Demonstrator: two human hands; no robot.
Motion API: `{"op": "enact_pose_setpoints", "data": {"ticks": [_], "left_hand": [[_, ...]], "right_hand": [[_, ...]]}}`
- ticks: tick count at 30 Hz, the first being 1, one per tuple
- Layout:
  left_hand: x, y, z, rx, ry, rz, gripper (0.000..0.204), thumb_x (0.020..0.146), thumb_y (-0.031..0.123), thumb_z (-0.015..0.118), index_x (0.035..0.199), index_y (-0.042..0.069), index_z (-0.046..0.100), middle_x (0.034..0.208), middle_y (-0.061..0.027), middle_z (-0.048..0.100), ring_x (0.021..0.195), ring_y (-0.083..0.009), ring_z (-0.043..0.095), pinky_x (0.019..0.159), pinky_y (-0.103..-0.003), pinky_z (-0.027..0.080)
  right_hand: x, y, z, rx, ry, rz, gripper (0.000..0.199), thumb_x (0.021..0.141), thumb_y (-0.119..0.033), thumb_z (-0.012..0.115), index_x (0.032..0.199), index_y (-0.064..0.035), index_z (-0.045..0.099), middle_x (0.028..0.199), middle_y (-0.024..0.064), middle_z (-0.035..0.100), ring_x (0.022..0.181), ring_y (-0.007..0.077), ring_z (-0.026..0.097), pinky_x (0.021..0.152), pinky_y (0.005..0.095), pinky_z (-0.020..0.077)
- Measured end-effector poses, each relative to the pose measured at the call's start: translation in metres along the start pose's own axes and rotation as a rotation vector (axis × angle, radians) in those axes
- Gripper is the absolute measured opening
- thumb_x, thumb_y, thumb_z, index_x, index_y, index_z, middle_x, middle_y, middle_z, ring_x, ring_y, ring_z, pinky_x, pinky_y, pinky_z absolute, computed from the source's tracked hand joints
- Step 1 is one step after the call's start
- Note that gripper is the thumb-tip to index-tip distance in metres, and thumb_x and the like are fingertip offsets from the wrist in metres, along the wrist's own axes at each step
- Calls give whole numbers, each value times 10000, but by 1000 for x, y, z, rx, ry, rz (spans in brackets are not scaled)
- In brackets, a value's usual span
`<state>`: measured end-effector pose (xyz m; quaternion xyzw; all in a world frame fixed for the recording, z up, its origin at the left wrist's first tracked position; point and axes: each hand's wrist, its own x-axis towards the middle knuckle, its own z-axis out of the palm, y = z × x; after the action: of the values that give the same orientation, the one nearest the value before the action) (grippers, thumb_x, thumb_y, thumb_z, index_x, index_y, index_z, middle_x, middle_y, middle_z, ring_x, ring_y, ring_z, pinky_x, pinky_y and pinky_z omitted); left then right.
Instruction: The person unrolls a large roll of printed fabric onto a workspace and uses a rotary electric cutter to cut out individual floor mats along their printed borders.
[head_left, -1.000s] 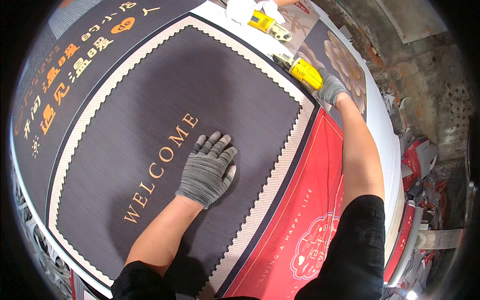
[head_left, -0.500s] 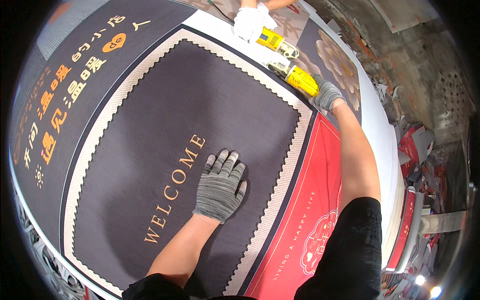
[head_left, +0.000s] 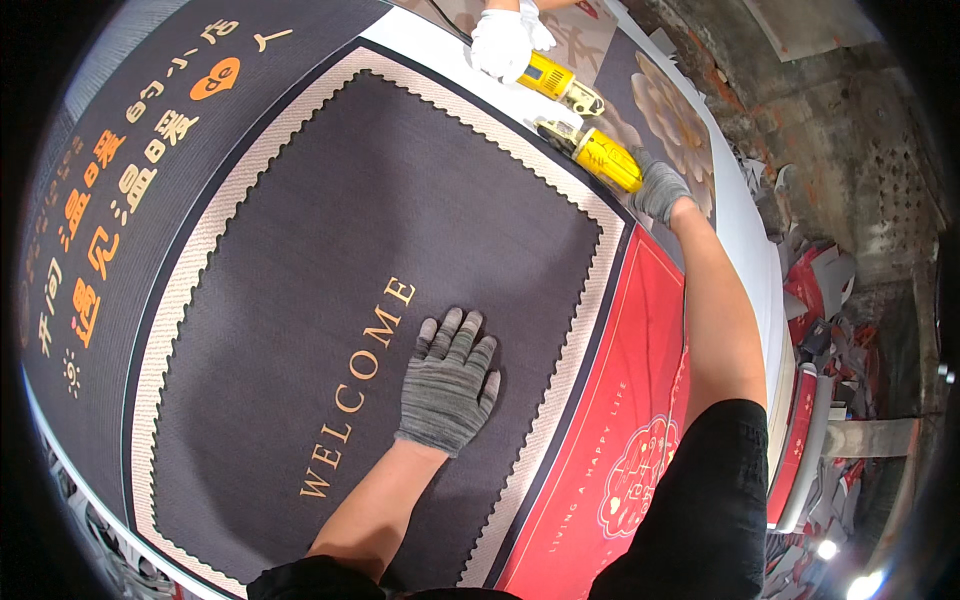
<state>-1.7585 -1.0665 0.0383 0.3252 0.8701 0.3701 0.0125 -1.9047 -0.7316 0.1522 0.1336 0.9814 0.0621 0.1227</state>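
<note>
My left hand (head_left: 449, 386), in a grey knitted glove, lies flat with fingers stretched on a dark doormat (head_left: 280, 300), just right of its gold lettering. My right hand (head_left: 660, 187), gloved alike, is wrapped round a yellow handheld electric cutter (head_left: 610, 161) at the mat's far right edge. The cutter's head points up and left along the dark border. Beyond it, a co-worker's white-gloved hand (head_left: 501, 46) holds a second yellow cutter (head_left: 550, 76) on the white strip. The two tool heads are close together; their blades are too small to make out.
A red printed mat (head_left: 590, 430) adjoins on the right, a floral-printed mat (head_left: 670, 110) at the far right, and a dark mat with orange and white lettering (head_left: 120, 190) on the left. Scraps (head_left: 835, 300) lie heaped beyond the right edge. A cord (head_left: 450, 22) trails from the co-worker's cutter.
The view has shifted slightly. My left hand stays flat beside the lettering, and my right hand keeps its grip on the cutter, which is at nearly the same place on the edge.
</note>
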Motion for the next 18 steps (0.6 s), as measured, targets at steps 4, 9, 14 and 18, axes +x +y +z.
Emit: {"op": "enact_pose_setpoints", "data": {"ticks": [4,9,14,18], "left_hand": [[0,0,1,6,11,0,372,751,274,535,1043,49,580,1234,-139,464,1193,-295,379,1023,-450,227],[0,1,1,2,12,9,372,748,275,540,1042,51,581,1236,-139,463,1190,-296,382,1025,-449,223],[0,1,1,3,10,10,371,749,275,539,1043,52,581,1236,-141,462,1188,-298,384,1027,-445,220],[0,1,1,6,-1,1,373,748,274,539,1047,55,579,1241,-137,460,1191,-297,382,1028,-443,219]], "right_hand": [[5,2,0,39,-22,-15,794,550,-136,737,1268,-110,399,1178,161,514,1083,298,498,915,321,403],[4,7,6,47,12,-37,801,547,-140,738,1271,-96,397,1197,162,500,1105,302,480,932,311,389],[6,19,15,-14,109,-159,787,604,-201,710,1291,-66,353,1004,218,583,943,332,568,819,349,444],[9,17,16,22,109,-146,788,604,-203,710,1292,-65,353,1010,212,583,952,331,564,821,346,440]]}}
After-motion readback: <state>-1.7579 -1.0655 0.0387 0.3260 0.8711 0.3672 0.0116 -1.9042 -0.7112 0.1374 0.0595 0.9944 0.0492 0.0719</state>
